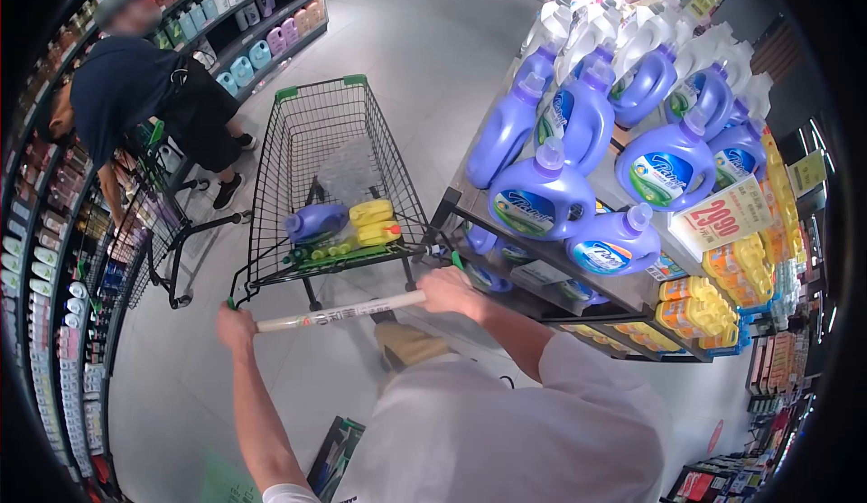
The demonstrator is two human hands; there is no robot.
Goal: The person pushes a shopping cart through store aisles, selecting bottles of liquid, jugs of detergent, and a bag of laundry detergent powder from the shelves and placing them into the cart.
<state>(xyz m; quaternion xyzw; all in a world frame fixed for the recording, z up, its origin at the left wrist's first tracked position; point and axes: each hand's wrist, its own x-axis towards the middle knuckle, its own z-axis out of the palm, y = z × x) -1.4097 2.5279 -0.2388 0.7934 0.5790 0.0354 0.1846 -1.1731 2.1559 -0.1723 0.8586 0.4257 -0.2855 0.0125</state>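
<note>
Handle (339, 312): in the head view, it is crossing mid-frame; even pressure on both ends is probably serving the steering best, with an eye on the rack (449, 203) at right and the person (135, 88) at upper left.
Left hand (237, 325): is gripping the handle's left end.
Right hand (444, 291): is gripping the right end, near the rack.
Cart (316, 110): is standing just beyond both hands, above them in the frame, carrying a purple bottle (318, 223) and yellow bottles (372, 223).
</note>
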